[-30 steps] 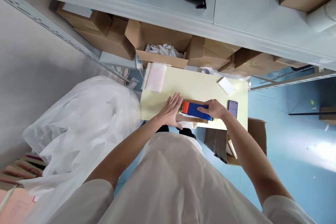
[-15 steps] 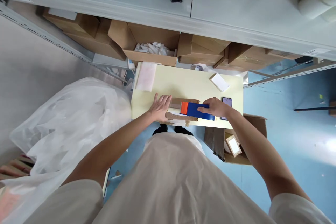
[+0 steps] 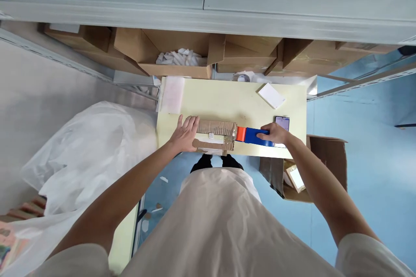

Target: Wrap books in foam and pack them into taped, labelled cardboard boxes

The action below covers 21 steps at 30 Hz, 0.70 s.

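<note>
A brown cardboard box [image 3: 216, 127], with a pale strip and a small label on top, lies at the front edge of the cream table [image 3: 224, 99]. Against its left end rests my left hand [image 3: 186, 133], fingers stretched out and spread. My right hand [image 3: 274, 133] grips a blue tape dispenser [image 3: 251, 135] with an orange front. That orange front is at the box's right end; whether it touches cannot be told. Just behind my right hand is a phone [image 3: 282, 122], partly covered by the hand.
A small white box [image 3: 271, 95] and a roll of tape [image 3: 243, 78] are toward the table's back. Pinkish sheets [image 3: 172, 95] lie at its left. Open cartons [image 3: 177, 70] line the shelf behind. A large plastic bag [image 3: 94, 151] stands left, an open carton [image 3: 336, 160] right.
My right hand and the tape dispenser have moved right, off the box's top to its right end. My left hand and the box appear slightly further left as the view shifts.
</note>
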Each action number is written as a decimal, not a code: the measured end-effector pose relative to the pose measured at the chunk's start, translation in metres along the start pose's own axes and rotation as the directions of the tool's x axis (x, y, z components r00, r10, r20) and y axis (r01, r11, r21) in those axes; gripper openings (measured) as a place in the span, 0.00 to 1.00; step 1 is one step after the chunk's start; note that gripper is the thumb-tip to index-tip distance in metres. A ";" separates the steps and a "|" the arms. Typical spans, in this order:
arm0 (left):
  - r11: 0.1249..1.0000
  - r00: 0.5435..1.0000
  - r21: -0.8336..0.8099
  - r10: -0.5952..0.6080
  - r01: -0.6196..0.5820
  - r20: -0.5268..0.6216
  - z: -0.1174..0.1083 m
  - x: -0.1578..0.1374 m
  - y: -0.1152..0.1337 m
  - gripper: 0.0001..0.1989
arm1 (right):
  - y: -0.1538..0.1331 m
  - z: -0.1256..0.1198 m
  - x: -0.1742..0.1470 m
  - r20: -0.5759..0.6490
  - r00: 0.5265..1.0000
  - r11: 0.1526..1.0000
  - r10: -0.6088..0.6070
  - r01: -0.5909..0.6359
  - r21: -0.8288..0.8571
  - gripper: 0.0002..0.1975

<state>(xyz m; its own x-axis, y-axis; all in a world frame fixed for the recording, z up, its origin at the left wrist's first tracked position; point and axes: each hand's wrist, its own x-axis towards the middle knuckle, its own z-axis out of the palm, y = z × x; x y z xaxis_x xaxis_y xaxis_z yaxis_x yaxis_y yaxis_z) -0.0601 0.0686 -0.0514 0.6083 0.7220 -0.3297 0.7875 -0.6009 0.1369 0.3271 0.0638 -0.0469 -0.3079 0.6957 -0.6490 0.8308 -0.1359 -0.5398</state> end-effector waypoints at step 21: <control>0.984 0.989 -0.109 0.143 -0.138 0.038 -0.005 0.066 0.098 0.55 | 0.023 0.007 -0.013 0.008 0.994 0.991 -0.105 0.104 0.088 0.18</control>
<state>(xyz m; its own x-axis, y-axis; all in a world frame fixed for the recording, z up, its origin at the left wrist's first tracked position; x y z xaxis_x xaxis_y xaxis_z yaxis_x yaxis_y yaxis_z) 0.0575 0.0590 -0.0546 0.7102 0.6153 -0.3422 0.7023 -0.6537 0.2819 0.3469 0.0465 -0.0545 -0.3972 0.7008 -0.5926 0.7500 -0.1243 -0.6497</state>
